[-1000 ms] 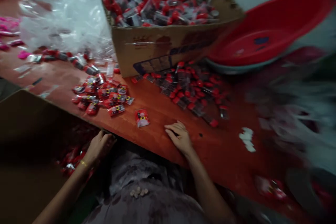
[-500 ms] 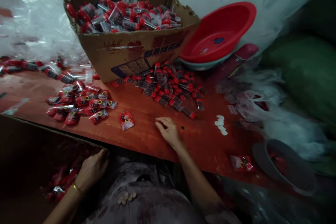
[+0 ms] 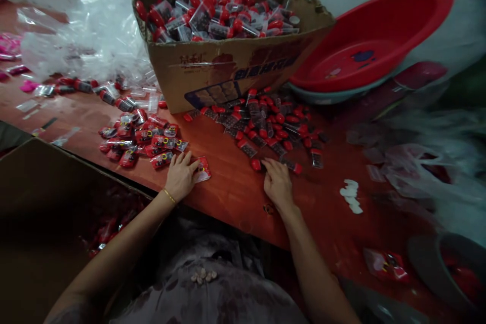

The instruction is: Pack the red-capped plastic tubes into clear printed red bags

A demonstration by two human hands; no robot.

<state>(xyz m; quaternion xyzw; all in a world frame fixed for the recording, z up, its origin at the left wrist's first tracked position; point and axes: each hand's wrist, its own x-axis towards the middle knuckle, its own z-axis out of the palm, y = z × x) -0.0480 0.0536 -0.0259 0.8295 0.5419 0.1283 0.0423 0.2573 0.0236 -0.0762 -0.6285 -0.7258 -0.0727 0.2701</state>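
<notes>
Left hand (image 3: 181,177) has reached packet (image 3: 203,169), right hand (image 3: 278,183) tube (image 3: 256,164), open tabletop (image 3: 231,190) between.

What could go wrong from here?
The right hand is at a red-capped tube beside the loose tube pile; a nudge might set neighbours rolling. The left hand touches flat red packaging, which could slide. The tubes heaped in the cardboard box might spill if it is bumped.

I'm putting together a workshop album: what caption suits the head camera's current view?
Left hand on a red packet, right hand at a red-capped tube, a well-filled cardboard box beyond.
</notes>
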